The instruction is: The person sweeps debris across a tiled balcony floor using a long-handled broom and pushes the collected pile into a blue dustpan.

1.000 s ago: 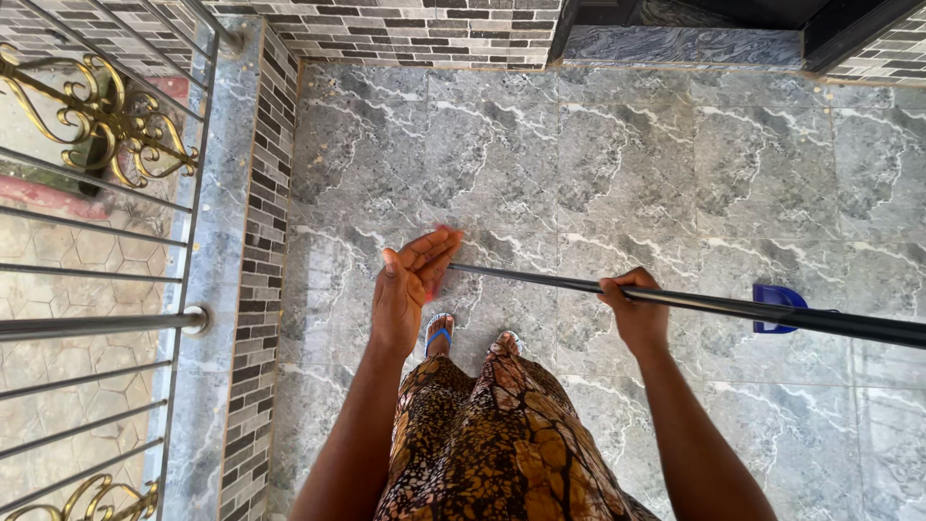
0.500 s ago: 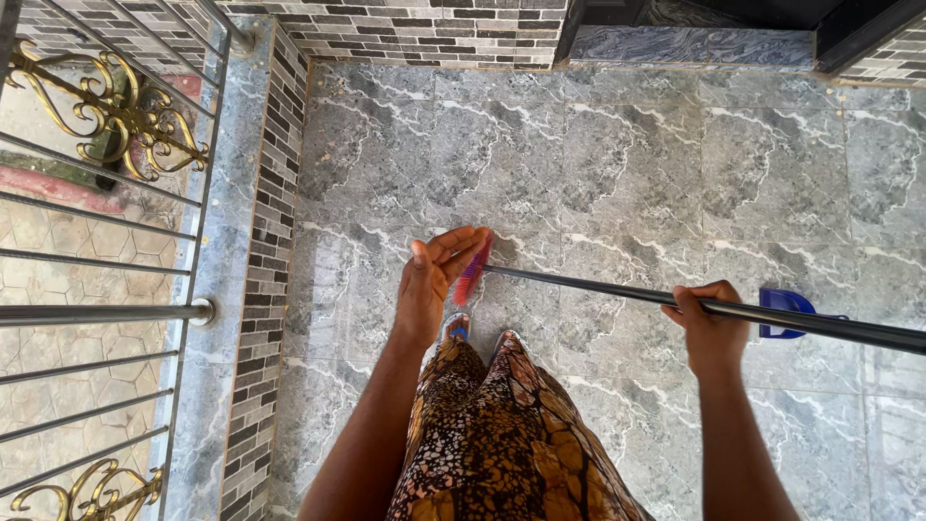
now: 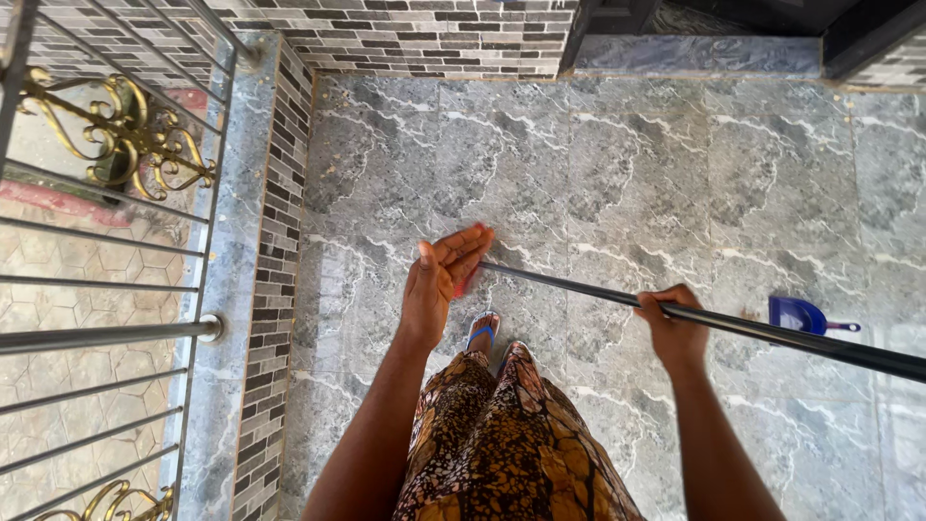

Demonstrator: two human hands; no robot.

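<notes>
— Since the earlier frame, what has been shifted?

— Less of the red bristles can be seen: half a second ago they stuck out past the left hand, and now only a sliver shows behind the fingers. The right hand has been slid a little inward along the pole.

— How are the hands set?

— The left hand is held flat, fingers straight and together, thumb up, laid against the broom head; nothing is pinched by it. The right hand is curled shut around the pole from below.

— And where is the broom placed?

— It is held in the air, across the body. Its long axis runs nearly level, from the head at the left hand, through the right fist, then slightly downward off the right edge of the view. The bristle end is nearer the left hand; the free end is carried beyond the right.

— What else is shown?

— A blue dustpan is seen on the grey marble floor, behind the pole and just past the right hand. A railing with gold scrollwork is seen at the left, beside a brick kerb. A patterned dress and one blue-strapped sandal are seen below.
</notes>
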